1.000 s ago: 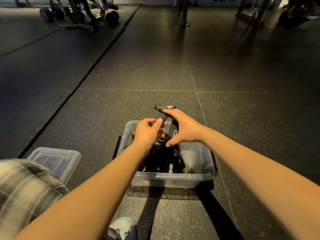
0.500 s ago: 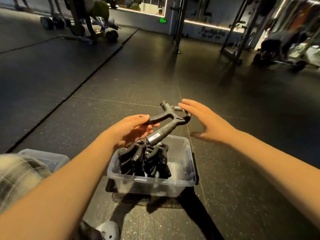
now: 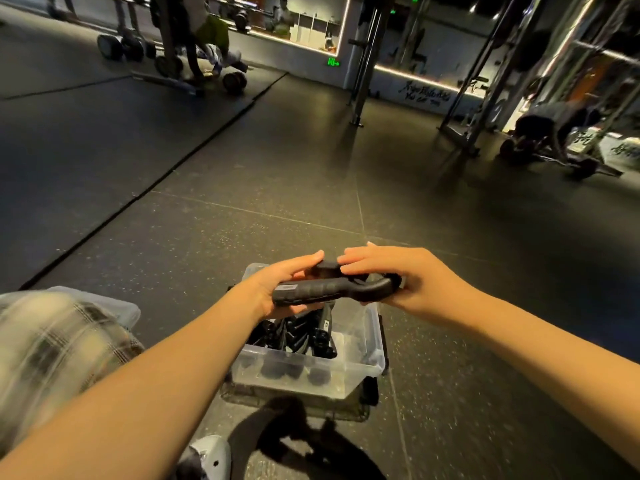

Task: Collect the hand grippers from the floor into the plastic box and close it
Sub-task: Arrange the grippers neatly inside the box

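A black hand gripper (image 3: 325,289) lies sideways in the air above the clear plastic box (image 3: 353,372). My left hand (image 3: 277,289) is shut on its handle end and my right hand (image 3: 401,282) is shut on its spring end. Inside the open box, several more black hand grippers (image 3: 298,337) stand packed together on the left side. The box rests on the dark rubber floor between my forearms. Its clear lid (image 3: 128,310) lies on the floor to the left, mostly hidden by my plaid-clad knee (image 3: 52,344).
My white shoe (image 3: 211,455) shows at the bottom edge. Dumbbells and a bench (image 3: 194,64) stand at the far left, metal rack posts (image 3: 363,74) in the far middle, and a barbell (image 3: 568,161) at the far right. Dark speckled floor lies beyond the box.
The gripper has turned from tilted upright to lying sideways. My right hand, open beside it before, has closed on its spring end. The view has tilted up.
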